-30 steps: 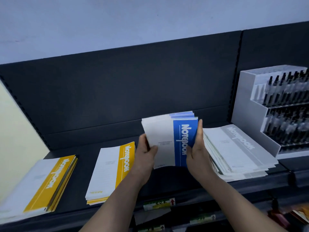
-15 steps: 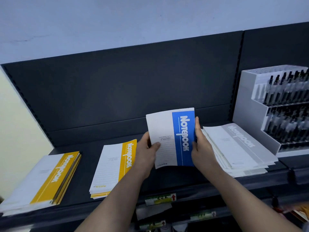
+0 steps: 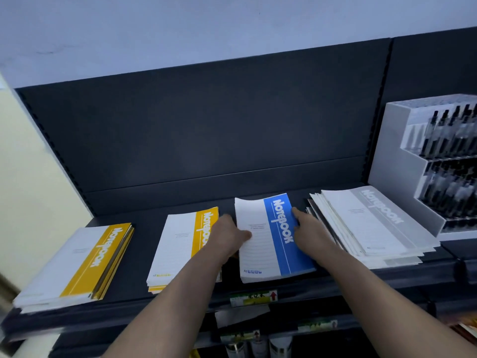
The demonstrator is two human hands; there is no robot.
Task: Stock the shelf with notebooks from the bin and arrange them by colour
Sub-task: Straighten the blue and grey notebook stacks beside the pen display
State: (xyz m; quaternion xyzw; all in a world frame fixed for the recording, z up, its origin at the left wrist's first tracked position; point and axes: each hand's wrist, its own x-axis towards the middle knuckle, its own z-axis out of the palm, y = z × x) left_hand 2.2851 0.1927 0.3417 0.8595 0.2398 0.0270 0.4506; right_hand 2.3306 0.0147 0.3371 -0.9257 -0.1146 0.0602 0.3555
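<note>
Your left hand [image 3: 229, 236] grips the blue notebook stack [image 3: 268, 241], thumb on top; your right hand [image 3: 311, 229] lays straight fingers along its right edge; it lies on the shelf [image 3: 144, 244] beside a yellow stack [image 3: 180, 244].

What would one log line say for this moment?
blue stack: lies on shelf | left hand: holds left edge | right hand: touches right edge

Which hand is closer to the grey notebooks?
Right. The right hand rests at the right edge of the blue notebooks, just beside the grey notebooks. The left hand holds their left edge, farther away.
</note>
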